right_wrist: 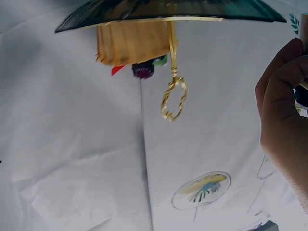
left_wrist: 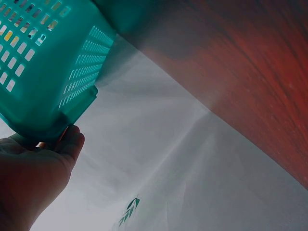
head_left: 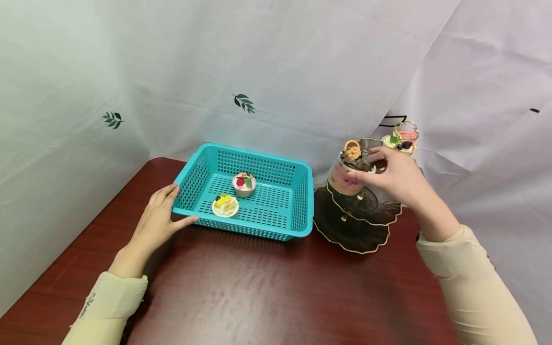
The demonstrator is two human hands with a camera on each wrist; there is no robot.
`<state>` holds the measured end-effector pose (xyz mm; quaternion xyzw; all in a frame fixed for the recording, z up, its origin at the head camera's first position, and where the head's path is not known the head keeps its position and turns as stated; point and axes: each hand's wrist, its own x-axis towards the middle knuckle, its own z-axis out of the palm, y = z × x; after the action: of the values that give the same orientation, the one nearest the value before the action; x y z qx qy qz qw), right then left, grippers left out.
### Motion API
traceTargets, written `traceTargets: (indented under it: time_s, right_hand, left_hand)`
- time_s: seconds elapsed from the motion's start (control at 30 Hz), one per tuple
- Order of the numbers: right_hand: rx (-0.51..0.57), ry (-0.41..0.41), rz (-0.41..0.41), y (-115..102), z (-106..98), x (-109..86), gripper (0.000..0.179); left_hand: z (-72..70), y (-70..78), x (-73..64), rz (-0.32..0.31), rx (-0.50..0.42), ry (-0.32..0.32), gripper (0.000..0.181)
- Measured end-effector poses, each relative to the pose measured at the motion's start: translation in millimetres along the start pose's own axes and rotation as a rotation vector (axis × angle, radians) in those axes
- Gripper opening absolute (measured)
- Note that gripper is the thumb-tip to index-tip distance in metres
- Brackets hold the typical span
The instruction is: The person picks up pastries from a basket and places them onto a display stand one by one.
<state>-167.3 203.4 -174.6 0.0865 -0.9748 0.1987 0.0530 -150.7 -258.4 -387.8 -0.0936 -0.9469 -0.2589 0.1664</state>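
At the front left corner of a turquoise plastic basket point(head_left: 305, 233), my left hand point(head_left: 157, 220) grips the rim, thumb along the front and fingers at the left side. The left wrist view shows those fingers point(left_wrist: 72, 144) against the rim of the basket point(left_wrist: 72, 57). My right hand point(head_left: 398, 175) holds a clear dessert cup point(head_left: 343, 179) by its upper part, over a tiered stand point(head_left: 351, 242). Layers of pink and orange fill the cup, with a round biscuit and dark pieces on top. In the right wrist view, the right hand point(right_wrist: 284, 101) is curled at the right edge.
Inside the basket sit a cup dessert with yellow fruit point(head_left: 225, 206) and one with a red topping point(head_left: 244, 184). More desserts point(head_left: 403, 143) stand at the top of the gold-edged stand, beside its gold ring handle point(right_wrist: 174, 101). White cloth point(head_left: 276, 62) hangs behind the dark red table point(head_left: 267, 287).
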Motion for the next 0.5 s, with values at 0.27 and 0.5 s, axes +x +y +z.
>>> traceTargets:
  time_s: [0.27, 0.5]
  right_hand:
    - [-0.027, 0.068, 0.027, 18.0, -16.1, -4.3, 0.061]
    - [-0.038, 0.116, 0.059, 30.1, -27.5, -6.9, 0.058]
  left_hand:
    - [0.1, 0.5, 0.7, -0.002, -0.003, -0.011, 0.098]
    - [-0.2, 0.7, 0.3, -0.009, -0.004, -0.009, 0.099]
